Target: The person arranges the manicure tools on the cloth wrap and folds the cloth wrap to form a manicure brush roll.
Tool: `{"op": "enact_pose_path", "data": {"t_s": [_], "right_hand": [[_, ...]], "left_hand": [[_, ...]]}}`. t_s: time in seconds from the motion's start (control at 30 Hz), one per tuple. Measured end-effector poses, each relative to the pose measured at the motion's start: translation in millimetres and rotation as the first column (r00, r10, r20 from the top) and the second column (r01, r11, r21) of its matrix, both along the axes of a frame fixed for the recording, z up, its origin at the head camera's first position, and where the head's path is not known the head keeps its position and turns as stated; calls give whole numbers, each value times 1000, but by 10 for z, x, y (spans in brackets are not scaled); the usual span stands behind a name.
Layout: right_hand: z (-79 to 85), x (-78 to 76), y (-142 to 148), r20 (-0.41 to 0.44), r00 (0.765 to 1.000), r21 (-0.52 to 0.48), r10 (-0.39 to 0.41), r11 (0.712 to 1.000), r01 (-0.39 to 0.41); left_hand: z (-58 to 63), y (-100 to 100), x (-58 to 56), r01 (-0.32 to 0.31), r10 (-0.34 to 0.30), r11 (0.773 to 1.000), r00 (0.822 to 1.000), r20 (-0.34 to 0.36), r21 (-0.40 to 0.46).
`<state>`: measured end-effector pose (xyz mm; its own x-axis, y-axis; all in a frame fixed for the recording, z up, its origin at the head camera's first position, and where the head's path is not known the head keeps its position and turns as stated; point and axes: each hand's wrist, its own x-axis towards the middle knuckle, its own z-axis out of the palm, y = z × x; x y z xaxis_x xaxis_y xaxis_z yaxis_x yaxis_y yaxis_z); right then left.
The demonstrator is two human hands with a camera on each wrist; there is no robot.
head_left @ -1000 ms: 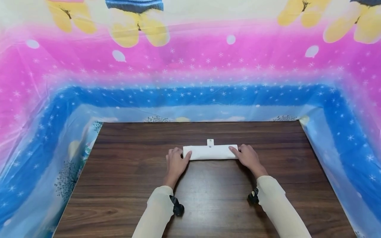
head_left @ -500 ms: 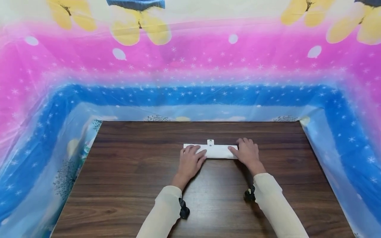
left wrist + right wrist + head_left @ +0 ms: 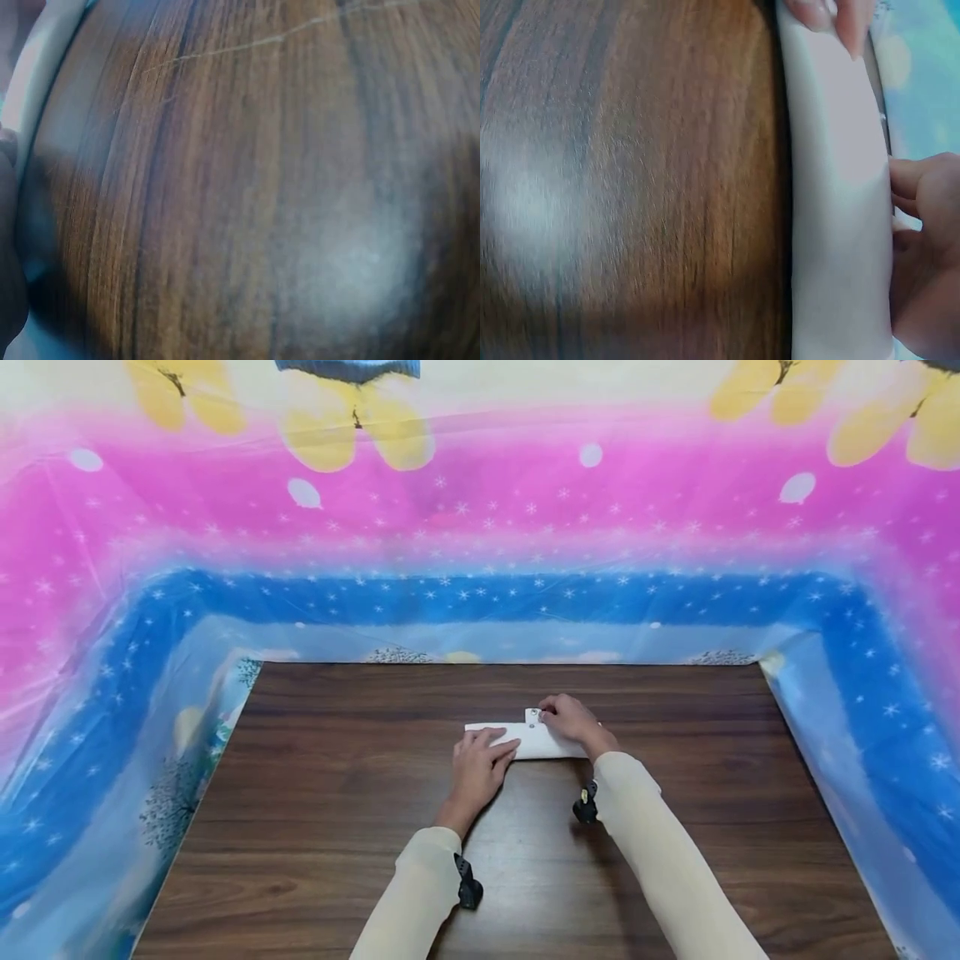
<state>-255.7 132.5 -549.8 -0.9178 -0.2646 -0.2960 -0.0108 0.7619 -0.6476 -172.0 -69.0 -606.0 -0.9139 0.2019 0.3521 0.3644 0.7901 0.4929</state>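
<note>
A white folded roll, like a soft case (image 3: 550, 742), lies across the dark wooden table, and its snap tab (image 3: 532, 716) with metal buttons sticks out from the far side. My left hand (image 3: 478, 768) rests on the left part of the roll with its fingers laid over the top. Reaching over the right end, my right hand (image 3: 572, 720) has its fingertips at the tab and pinches its edge. In the right wrist view the roll (image 3: 840, 210) runs upright, the right hand (image 3: 934, 247) is curled behind it, and left-hand fingertips press its upper end.
The brown wood-grain table (image 3: 360, 827) spreads around the hands. Patterned pink and blue cloth (image 3: 480, 602) stands along its back and both sides. Black wrist cameras sit at both cream sleeves (image 3: 660, 827).
The left hand has shifted right from the roll's left end onto its top. The right hand has left the right end and moved left and inward to the tab. The roll stays put.
</note>
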Motion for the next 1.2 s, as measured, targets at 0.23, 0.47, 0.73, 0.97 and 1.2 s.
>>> {"op": "enact_pose_path", "data": {"t_s": [0.23,0.47,0.73,0.97,1.2], "right_hand": [[-106,-1,24,-63,997,-190,-45,981,32],[-185,88,94,-264,961,-223,80,964,-142],[-246,201,48,-556,770,135,315,947,-290],[-359,291,120,-626,704,181,336,940,-287],[-394,350,185,-621,731,96,283,953,-287]], "left_hand": [[-22,30,-2,-29,29,1000,999,-37,2],[-6,29,-8,-33,33,999,998,-58,-6],[8,-16,0,-59,58,998,997,-44,-21],[17,12,76,-41,39,998,998,-46,-45],[6,52,113,-39,37,999,997,-62,-29]]}}
